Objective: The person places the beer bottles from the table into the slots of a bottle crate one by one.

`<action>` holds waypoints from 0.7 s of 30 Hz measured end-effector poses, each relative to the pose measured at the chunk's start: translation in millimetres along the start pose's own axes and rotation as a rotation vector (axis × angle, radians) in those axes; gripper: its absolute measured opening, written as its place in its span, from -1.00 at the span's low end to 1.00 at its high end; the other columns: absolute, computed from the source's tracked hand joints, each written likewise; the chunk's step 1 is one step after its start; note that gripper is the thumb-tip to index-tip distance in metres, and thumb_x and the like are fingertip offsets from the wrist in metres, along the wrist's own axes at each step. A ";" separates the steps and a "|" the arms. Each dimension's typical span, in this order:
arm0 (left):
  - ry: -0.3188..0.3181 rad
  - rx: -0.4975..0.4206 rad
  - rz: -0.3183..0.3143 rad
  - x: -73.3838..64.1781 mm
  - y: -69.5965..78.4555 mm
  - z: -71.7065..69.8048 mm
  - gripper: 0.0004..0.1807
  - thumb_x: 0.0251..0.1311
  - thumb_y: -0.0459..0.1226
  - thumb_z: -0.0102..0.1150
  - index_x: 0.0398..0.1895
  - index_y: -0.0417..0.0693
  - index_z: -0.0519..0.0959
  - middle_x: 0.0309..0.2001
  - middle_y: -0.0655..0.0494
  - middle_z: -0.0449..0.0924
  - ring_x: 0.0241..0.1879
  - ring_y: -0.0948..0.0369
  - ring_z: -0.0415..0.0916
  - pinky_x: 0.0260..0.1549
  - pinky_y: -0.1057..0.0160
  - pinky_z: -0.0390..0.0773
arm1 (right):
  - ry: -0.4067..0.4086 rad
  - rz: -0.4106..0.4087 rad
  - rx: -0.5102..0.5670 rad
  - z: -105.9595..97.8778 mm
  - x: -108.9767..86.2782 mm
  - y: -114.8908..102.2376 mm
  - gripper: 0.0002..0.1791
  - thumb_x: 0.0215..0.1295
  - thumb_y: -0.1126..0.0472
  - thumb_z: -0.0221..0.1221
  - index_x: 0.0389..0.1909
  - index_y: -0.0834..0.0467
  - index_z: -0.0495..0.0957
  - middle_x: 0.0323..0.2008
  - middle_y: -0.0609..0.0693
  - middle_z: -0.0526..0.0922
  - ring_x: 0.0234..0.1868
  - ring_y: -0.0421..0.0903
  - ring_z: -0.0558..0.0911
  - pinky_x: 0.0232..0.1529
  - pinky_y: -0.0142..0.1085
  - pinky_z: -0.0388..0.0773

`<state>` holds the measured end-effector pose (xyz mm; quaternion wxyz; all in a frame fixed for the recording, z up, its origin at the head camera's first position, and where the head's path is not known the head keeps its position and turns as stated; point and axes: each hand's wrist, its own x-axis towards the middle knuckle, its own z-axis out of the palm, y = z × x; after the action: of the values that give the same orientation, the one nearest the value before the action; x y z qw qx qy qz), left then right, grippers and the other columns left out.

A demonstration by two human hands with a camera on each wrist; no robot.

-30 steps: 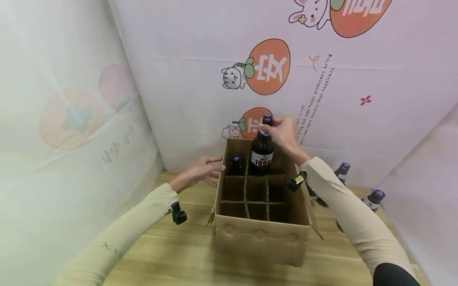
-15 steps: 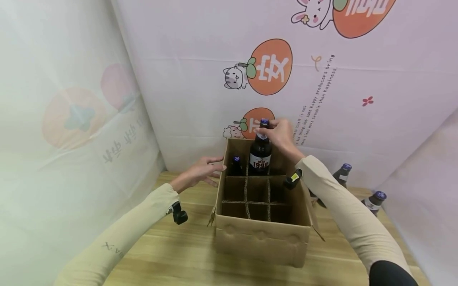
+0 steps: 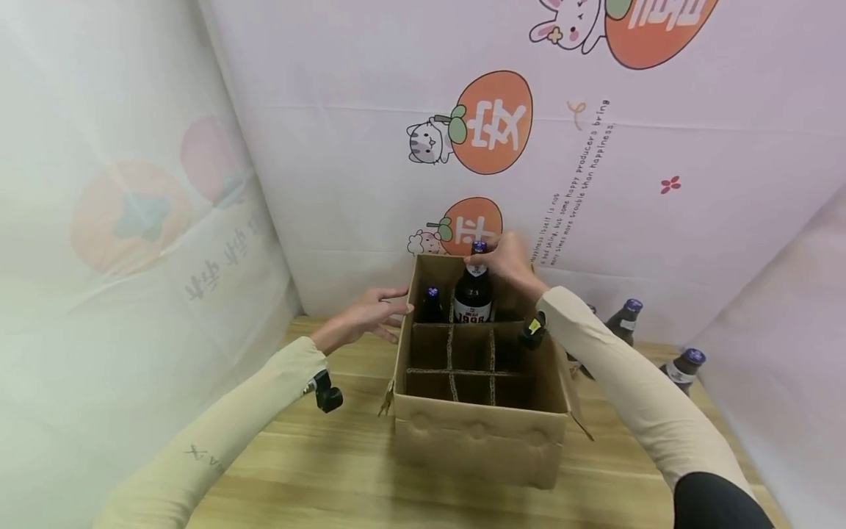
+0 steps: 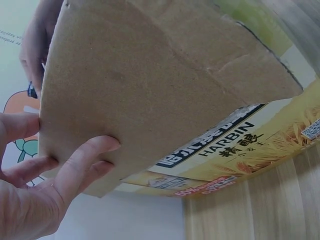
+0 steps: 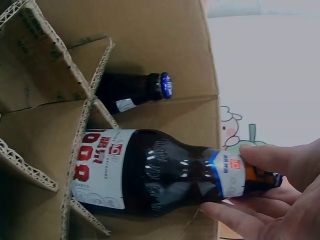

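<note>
My right hand [image 3: 510, 262] pinches a dark beer bottle [image 5: 167, 172] by its neck, below the blue cap. The bottle stands upright, its lower part inside the back middle cell of a cardboard box [image 3: 479, 441]; its base is hidden by the divider. A second bottle [image 3: 432, 305] sits deeper in the back left cell, with only its top showing. My left hand [image 3: 363, 320] rests its spread fingers against the box's left side, near the back. The left wrist view shows those fingers [image 4: 92, 150] touching the bare cardboard flap [image 4: 140, 80].
Cardboard dividers [image 3: 451, 349] split the box into several cells. To its right, more capped bottles, including one at the back [image 3: 623, 320] and one nearer the corner [image 3: 684, 367], stand on the wooden table [image 3: 311, 463]. A printed cloth backdrop [image 3: 344, 169] hangs close behind.
My right hand has lowered the bottle further into the back middle cell, so its label is now partly behind the divider. My left hand stays at the box's side.
</note>
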<state>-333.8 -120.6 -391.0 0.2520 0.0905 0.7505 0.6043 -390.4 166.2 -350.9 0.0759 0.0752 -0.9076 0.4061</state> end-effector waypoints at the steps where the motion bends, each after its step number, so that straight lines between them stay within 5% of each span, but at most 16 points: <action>1: -0.003 -0.001 0.000 -0.1 -0.7 -0.2 -0.24 0.50 -0.28 0.15 0.66 -0.15 0.09 0.50 -0.36 0.30 0.39 -0.38 0.39 -0.04 -0.04 0.83 | -0.011 -0.001 -0.016 1.5 0.5 2.4 -0.66 0.28 0.21 0.47 -0.53 0.39 0.67 -0.56 0.28 0.71 -0.70 -0.14 0.48 -0.71 -0.46 0.33; 6: -0.013 -0.007 -0.010 -0.4 -4.4 0.8 -0.23 0.51 -0.27 0.15 0.67 -0.15 0.07 0.51 -0.36 0.28 0.39 -0.38 0.38 -0.04 -0.03 0.83 | -0.084 -0.030 -0.064 10.9 2.2 17.6 -0.70 0.18 0.31 0.51 -0.48 0.40 0.59 -0.65 0.10 0.56 -0.67 -0.23 0.36 -0.66 -0.44 0.28; 9: -0.014 -0.006 -0.002 1.5 -2.3 3.0 -0.23 0.50 -0.27 0.15 0.66 -0.16 0.08 0.50 -0.36 0.30 0.39 -0.38 0.38 -0.06 -0.01 0.84 | -0.140 -0.046 -0.123 15.4 4.5 26.7 -0.62 0.11 0.38 0.51 -0.61 0.30 0.44 -0.69 -0.09 0.36 -0.66 -0.22 0.24 -0.64 -0.42 0.19; 12: -0.021 0.000 0.010 3.5 0.6 4.9 -0.23 0.50 -0.26 0.15 0.66 -0.17 0.08 0.49 -0.36 0.31 0.39 -0.38 0.38 -0.06 -0.01 0.84 | -0.252 -0.008 -0.224 20.4 7.5 33.2 -0.42 0.10 0.42 0.47 -0.81 0.12 0.25 -0.84 -0.08 0.25 -0.77 -0.11 0.34 -0.73 -0.42 0.23; 16: -0.020 0.008 0.001 2.9 1.2 4.1 -0.23 0.50 -0.27 0.15 0.66 -0.18 0.08 0.49 -0.36 0.31 0.38 -0.37 0.39 -0.06 -0.02 0.83 | -0.433 0.048 -0.364 27.2 11.0 29.5 -0.47 0.17 0.41 0.46 -0.83 0.09 0.38 -0.82 0.04 0.50 -0.59 0.12 0.74 -0.68 -0.37 0.62; 21: -0.009 0.013 -0.003 1.5 0.7 1.7 -0.24 0.49 -0.27 0.16 0.66 -0.17 0.10 0.49 -0.37 0.31 0.38 -0.38 0.40 -0.09 0.00 0.84 | -0.541 0.095 -0.429 26.2 17.1 18.5 -0.60 0.26 0.37 0.43 -0.71 0.15 0.50 -0.71 0.12 0.60 -0.40 0.18 0.81 -0.34 -0.11 0.85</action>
<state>-334.4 -118.3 -390.9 0.2558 0.0938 0.7532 0.5987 -412.9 157.4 -378.2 -0.1723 0.1200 -0.9620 0.1747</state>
